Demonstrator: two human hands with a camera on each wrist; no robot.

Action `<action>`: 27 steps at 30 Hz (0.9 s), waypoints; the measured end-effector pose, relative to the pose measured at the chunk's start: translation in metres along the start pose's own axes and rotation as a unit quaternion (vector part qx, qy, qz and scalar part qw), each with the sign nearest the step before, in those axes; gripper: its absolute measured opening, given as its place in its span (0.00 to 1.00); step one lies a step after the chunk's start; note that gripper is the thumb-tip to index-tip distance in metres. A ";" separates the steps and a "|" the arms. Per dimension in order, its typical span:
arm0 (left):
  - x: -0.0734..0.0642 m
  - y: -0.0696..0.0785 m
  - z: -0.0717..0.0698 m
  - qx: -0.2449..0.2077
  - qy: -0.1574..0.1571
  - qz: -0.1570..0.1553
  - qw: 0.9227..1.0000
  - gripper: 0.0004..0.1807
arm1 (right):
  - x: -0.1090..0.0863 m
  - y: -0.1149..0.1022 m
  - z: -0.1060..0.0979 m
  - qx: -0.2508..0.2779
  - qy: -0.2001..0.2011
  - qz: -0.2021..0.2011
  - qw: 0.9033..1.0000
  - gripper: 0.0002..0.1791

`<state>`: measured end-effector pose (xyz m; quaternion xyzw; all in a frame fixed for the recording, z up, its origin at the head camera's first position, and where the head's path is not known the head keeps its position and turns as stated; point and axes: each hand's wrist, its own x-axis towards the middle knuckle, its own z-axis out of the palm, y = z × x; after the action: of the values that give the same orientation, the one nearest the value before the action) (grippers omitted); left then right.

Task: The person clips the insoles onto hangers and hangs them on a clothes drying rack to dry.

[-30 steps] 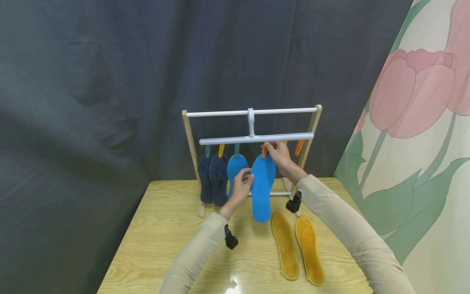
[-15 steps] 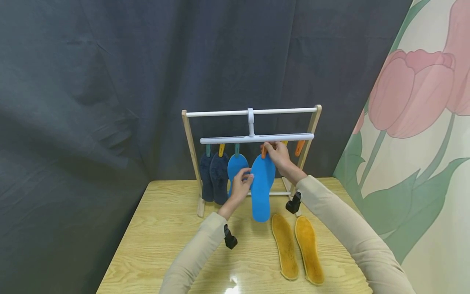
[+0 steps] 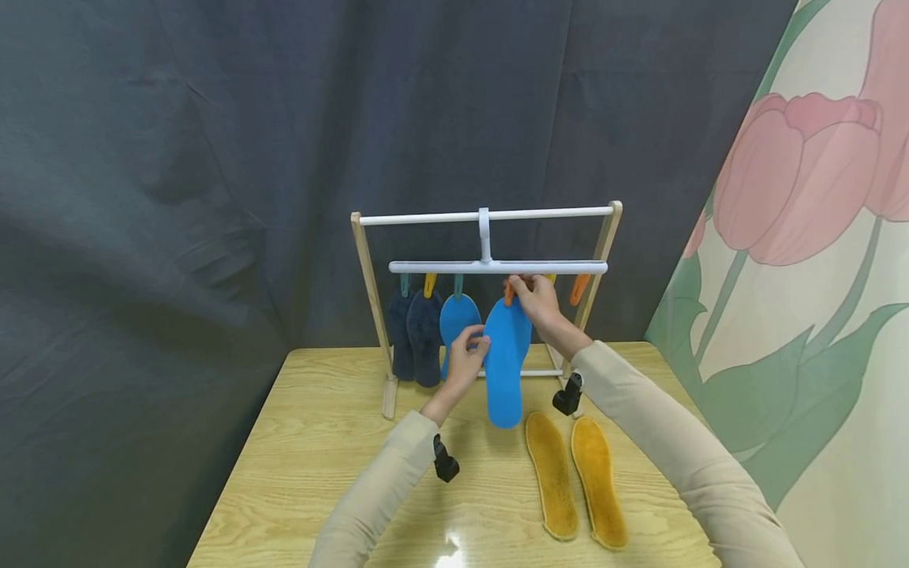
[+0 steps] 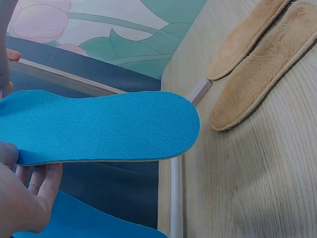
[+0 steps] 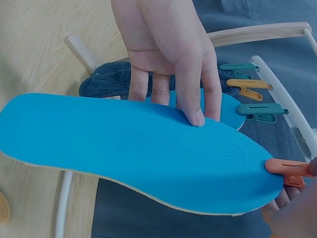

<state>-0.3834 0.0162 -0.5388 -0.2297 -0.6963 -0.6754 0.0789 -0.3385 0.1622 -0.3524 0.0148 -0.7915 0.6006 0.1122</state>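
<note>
Blue insole (image 3: 506, 363), long axis near-vertical, broad end up

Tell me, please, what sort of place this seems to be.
Probably an indoor corner arranged for filming or demonstration, though I can't be certain: a dark curtain hangs behind the table, a tulip-patterned wall is on the right, and a rack stands on the tabletop.

A dark blue-grey curtain (image 3: 284, 158) hangs from nine o'clock round past twelve. Toward three o'clock, a cream wall (image 3: 852, 473) bears painted pink tulips (image 3: 838, 173) and green leaves (image 3: 753, 394). The pale wood-grained table (image 3: 305, 481) spreads at six o'clock.
</note>
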 end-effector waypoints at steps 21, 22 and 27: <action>0.063 -0.226 0.006 -0.009 -0.009 0.014 1.000 0.24 | -0.004 0.005 -0.001 0.024 -0.002 -0.022 0.999 0.21; 0.063 -0.229 0.006 -0.010 -0.008 0.013 1.000 0.24 | -0.004 0.005 -0.001 0.027 -0.005 -0.024 0.999 0.21; 0.059 -0.225 0.009 -0.009 0.011 0.000 1.000 0.23 | -0.003 0.007 -0.005 0.036 -0.029 -0.029 0.999 0.22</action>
<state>-0.5292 0.0416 -0.7182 -0.2230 -0.6891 -0.6843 0.0849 -0.3357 0.1688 -0.3581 0.0590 -0.7716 0.6243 0.1062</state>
